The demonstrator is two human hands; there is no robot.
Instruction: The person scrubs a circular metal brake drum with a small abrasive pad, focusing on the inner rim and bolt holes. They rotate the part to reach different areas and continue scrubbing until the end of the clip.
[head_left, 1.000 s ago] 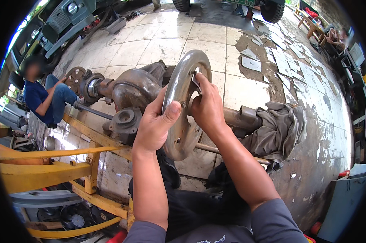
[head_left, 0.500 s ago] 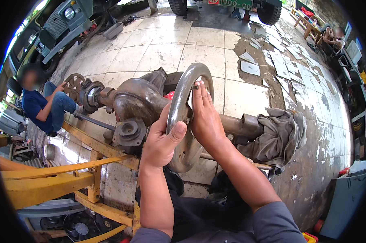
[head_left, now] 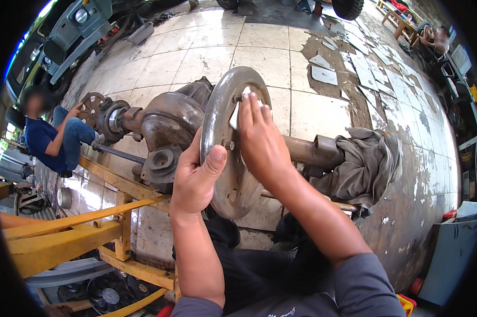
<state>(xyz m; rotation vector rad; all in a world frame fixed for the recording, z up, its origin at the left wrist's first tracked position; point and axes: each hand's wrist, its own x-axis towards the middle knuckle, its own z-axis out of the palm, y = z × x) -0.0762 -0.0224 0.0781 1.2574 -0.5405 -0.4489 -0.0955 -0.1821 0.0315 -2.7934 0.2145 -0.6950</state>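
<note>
A round metal disc with a thick rounded rim, much like a brake drum, stands on edge before me, its right face turned partly toward me. My left hand grips the disc's near left rim, the thumb toward me and the fingers hidden behind. Flat against the disc's face lies my right hand, fingers together, pressing a small white sheet to it. Whether the sheet is paper or cloth I cannot tell. A bolt sticks out between my hands.
Behind the disc lies a greasy axle housing, with a grey cloth draped over its right end. Yellow frame bars run at the lower left. A person squats at left with another disc. Broken tiles lie farther off.
The disc and my left hand have shifted slightly left, and the disc shows more of its face. My right hand has come lower, and the white sheet now shows under its fingers.
</note>
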